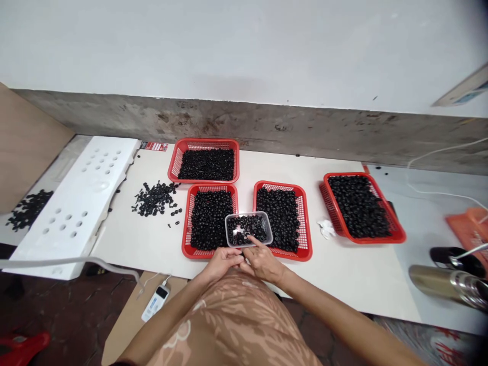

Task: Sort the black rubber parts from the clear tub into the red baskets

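right hand (264, 262): forefinger reaching into clear tub (247, 214), gripping nothing | left hand (224, 263): curled alongside, hold unclear | tub part-filled, black parts (252, 226) | red baskets (186, 223) beyond: full

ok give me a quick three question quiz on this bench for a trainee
1. How many red baskets of black parts stand on the table?
2. True or false: the clear tub rests across the rims of two baskets.
3. The loose pile of black parts lies: A left of the baskets, B right of them, C in the tub.
Key: 1. four; 2. true; 3. A
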The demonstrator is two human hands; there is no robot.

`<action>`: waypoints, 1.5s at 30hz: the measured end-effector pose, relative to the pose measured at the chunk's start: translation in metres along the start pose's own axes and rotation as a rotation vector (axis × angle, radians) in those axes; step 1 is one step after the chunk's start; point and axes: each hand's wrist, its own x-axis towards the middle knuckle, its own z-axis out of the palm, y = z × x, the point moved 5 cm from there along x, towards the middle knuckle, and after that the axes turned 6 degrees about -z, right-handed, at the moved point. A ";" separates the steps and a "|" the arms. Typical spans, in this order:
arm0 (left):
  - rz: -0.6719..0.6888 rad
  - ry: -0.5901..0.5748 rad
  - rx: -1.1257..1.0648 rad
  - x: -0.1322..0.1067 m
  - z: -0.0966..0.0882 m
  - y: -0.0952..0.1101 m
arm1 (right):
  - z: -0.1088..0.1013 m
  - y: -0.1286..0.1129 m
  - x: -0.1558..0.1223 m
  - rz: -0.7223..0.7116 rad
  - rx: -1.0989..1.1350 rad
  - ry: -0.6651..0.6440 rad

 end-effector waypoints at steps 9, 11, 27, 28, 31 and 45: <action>0.071 -0.016 0.100 -0.007 -0.001 0.003 | -0.012 -0.011 0.002 0.022 -0.004 0.040; 0.082 -0.003 0.132 -0.009 0.000 0.002 | -0.012 -0.014 0.001 0.006 -0.019 0.038; 0.072 0.116 -0.087 -0.006 0.022 -0.003 | -0.027 0.004 -0.013 0.180 0.399 0.006; 0.088 0.123 -0.093 -0.007 0.023 -0.003 | -0.028 0.004 -0.014 0.188 0.421 -0.017; 0.116 0.142 -0.102 -0.007 0.026 -0.003 | -0.031 0.005 -0.016 0.184 0.345 -0.054; 0.127 0.181 0.011 -0.018 0.044 -0.005 | -0.036 0.004 -0.026 0.061 0.129 -0.107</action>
